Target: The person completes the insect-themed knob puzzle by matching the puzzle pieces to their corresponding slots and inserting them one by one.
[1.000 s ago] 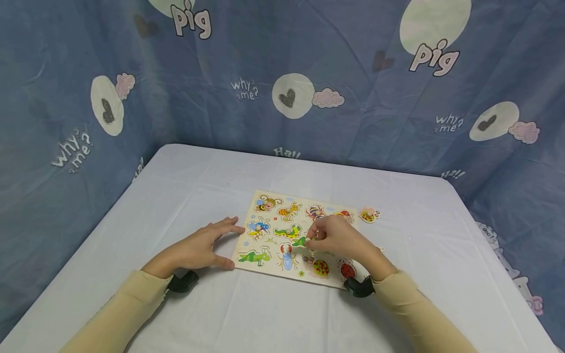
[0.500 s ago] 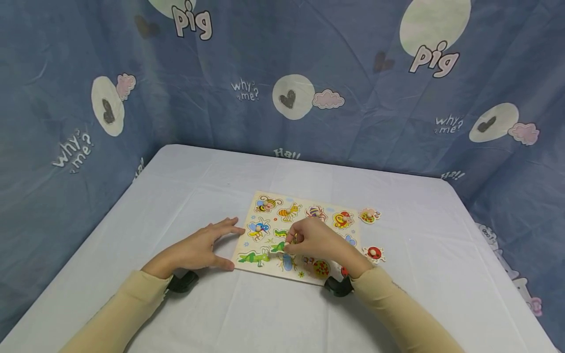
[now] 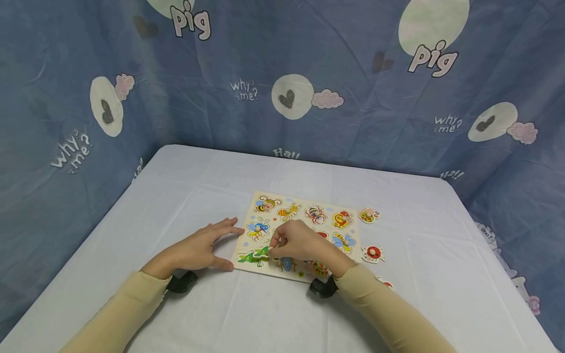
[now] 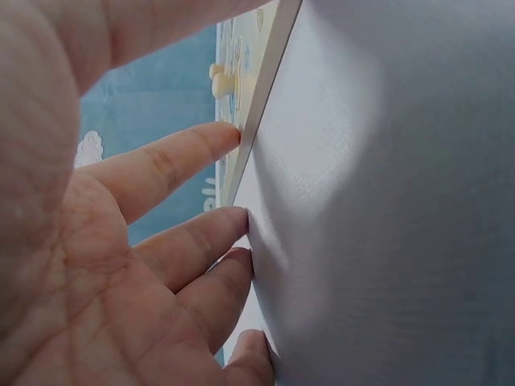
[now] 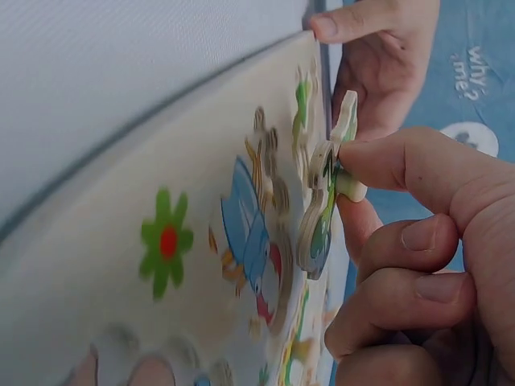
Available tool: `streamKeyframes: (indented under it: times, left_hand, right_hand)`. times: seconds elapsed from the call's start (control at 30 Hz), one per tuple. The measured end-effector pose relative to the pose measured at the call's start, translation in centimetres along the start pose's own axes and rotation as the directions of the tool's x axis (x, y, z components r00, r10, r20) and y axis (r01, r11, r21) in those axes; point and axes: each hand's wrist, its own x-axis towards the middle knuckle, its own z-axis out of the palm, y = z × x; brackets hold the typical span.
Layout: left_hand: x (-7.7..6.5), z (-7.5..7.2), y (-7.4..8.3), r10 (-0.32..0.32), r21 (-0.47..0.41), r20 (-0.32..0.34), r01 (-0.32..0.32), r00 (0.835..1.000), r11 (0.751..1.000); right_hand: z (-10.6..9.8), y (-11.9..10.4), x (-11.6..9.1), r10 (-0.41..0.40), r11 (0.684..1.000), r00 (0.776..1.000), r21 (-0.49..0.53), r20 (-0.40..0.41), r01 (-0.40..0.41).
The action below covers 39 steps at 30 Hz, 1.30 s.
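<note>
My right hand pinches a green grasshopper puzzle piece by its small wooden knob, between thumb and index finger. The piece is tilted close over the lower left of the wooden insect puzzle board, beside the printed green grasshopper. Along the board's left side lies my left hand, fingers spread, thumb and index fingertip at its edge. In the right wrist view a printed blue beetle shows next to the held piece. The right hand covers part of the board's middle.
Knobbed pieces such as the bee and the spider sit in the board. To its right lie a spotted green-and-red piece, a ladybug piece and a red piece partly behind the right sleeve. A white cloth covers the table.
My right hand has carried the grasshopper piece leftward and toward me, from the board's middle to the printed grasshopper at lower left. My left hand has stayed in place.
</note>
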Motion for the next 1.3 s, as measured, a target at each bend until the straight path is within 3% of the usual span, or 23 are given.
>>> streamKeyframes:
  times: [0.37,1.3]
  left_hand:
    - [0.0,0.0,-0.1,0.02,-0.001,0.004,-0.02,1.0,1.0]
    - [-0.2,-0.3,0.2,0.022,0.007,0.01,-0.022,1.0,1.0]
  right_hand:
    - [1.1,-1.1,1.1,-0.019,1.0,0.999,0.015,0.031,0.018]
    - [2.4,-1.9,2.1,0.047,0.999,0.997,0.012,0.061,-0.048]
